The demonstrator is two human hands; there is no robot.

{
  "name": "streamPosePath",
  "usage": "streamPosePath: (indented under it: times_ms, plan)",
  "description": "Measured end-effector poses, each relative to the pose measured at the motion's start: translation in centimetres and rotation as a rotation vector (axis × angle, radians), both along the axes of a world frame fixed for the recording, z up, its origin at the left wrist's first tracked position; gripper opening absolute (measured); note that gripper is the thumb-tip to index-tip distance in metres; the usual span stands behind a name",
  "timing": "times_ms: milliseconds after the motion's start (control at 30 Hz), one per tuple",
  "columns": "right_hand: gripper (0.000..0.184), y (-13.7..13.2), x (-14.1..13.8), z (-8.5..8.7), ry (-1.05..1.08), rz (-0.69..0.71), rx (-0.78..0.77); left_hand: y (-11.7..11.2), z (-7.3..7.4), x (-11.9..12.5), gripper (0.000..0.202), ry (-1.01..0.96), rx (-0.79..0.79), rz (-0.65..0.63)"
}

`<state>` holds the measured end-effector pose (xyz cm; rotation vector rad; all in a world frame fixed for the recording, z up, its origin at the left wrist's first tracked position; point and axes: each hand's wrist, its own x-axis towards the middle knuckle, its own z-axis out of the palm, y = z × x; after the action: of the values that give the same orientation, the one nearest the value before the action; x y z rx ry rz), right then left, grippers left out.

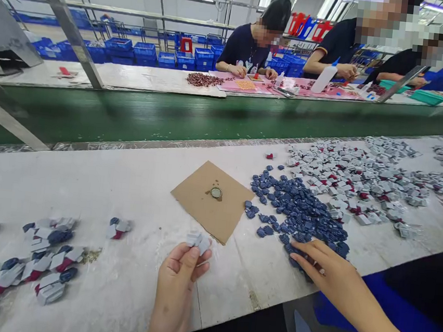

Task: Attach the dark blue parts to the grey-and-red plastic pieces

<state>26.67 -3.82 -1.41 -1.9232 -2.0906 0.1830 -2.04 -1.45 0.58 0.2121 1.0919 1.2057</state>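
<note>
My left hand (182, 269) is closed in a pinch around a small light grey plastic piece (198, 241), held just above the table at the near corner of a brown cardboard square (195, 192). At the near edge of a pile of small dark blue plastic pieces (299, 207), my right hand (325, 265) reaches in with thumb and forefinger stretched out and a gap between them. Its fingertips touch the blue pieces there. A small round metal cap (216, 192) with a crimped edge lies on the cardboard, among dark stains.
Many grey and red pieces (342, 172) lie heaped at the right. Clusters of joined grey, blue and red pieces (36, 258) are spread at the left. Across a green conveyor belt (172, 111), several people work at another table. A metal post (66, 26) rises at the left.
</note>
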Motion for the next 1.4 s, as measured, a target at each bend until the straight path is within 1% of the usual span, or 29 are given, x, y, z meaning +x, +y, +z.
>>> streamPosePath:
  times_ms: [67,167,200,267,333,367,400,467,567,633,667,767,833,900,1000,1133,1200,1267,1333,1400]
  plan:
    - [0.036,0.1,-0.4,-0.3,0.026,0.004,0.017,0.1,-0.2,-0.5,0.023,-0.005,-0.005,0.061]
    - [0.031,0.8,-0.9,0.0,0.078,0.02,-0.008,0.1,-0.3,-0.7,0.021,-0.026,0.006,0.09]
    - [0.03,1.2,-1.0,0.3,0.103,0.018,-0.012,0.1,-0.3,-0.7,0.021,-0.03,0.012,0.094]
    - [0.027,2.1,-1.4,1.2,0.164,-0.031,0.005,0.0,-0.4,-0.7,0.022,-0.034,0.025,0.091]
    - [0.026,3.2,-2.1,2.4,0.261,-0.086,0.023,0.0,-0.4,-0.7,0.021,-0.032,0.041,0.089]
    - [0.025,3.7,-2.7,3.0,0.326,-0.087,0.031,0.0,-0.4,-0.7,0.02,-0.027,0.048,0.087]
    - [0.023,4.4,-3.5,3.7,0.399,-0.063,0.037,0.0,-0.4,-0.7,0.02,-0.02,0.055,0.087]
    - [0.019,5.7,-5.4,4.7,0.538,0.03,0.034,0.0,-0.3,-0.6,0.019,-0.005,0.07,0.096]
    - [0.026,8.2,-8.3,5.2,0.629,0.116,-0.021,-0.2,-0.1,-0.4,0.019,-0.004,0.086,0.104]
    - [0.034,10.0,-9.8,5.0,0.602,0.142,-0.035,-0.3,-0.1,-0.4,0.02,-0.01,0.088,0.112]
    - [0.035,10.9,-10.4,4.9,0.567,0.16,-0.025,-0.3,-0.1,-0.4,0.019,-0.011,0.087,0.115]
    - [0.024,12.9,-11.4,4.4,0.463,0.226,-0.03,-0.4,0.0,-0.4,0.017,-0.008,0.078,0.114]
    - [0.021,13.8,-11.8,4.2,0.446,0.25,-0.057,-0.3,0.0,-0.5,0.016,-0.015,0.073,0.109]
    - [0.026,14.2,-12.0,3.9,0.477,0.236,-0.075,-0.3,0.0,-0.5,0.017,-0.026,0.073,0.105]
    - [0.037,14.4,-12.2,3.7,0.582,0.204,-0.117,-0.2,0.0,-0.6,0.017,-0.031,0.071,0.096]
    - [0.034,14.3,-12.5,4.2,0.652,0.2,-0.258,-0.2,-0.1,-0.7,0.019,-0.031,0.067,0.083]
    - [0.035,14.2,-12.7,4.6,0.655,0.202,-0.344,-0.2,-0.1,-0.7,0.02,-0.032,0.065,0.076]
    - [0.038,14.3,-12.7,4.9,0.656,0.208,-0.39,-0.2,-0.2,-0.7,0.021,-0.033,0.064,0.072]
    - [0.035,14.4,-12.7,5.0,0.591,0.227,-0.355,-0.2,-0.1,-0.7,0.022,-0.033,0.065,0.072]
    - [0.029,14.7,-12.6,4.7,0.423,0.274,-0.225,-0.2,-0.1,-0.7,0.02,-0.033,0.066,0.075]
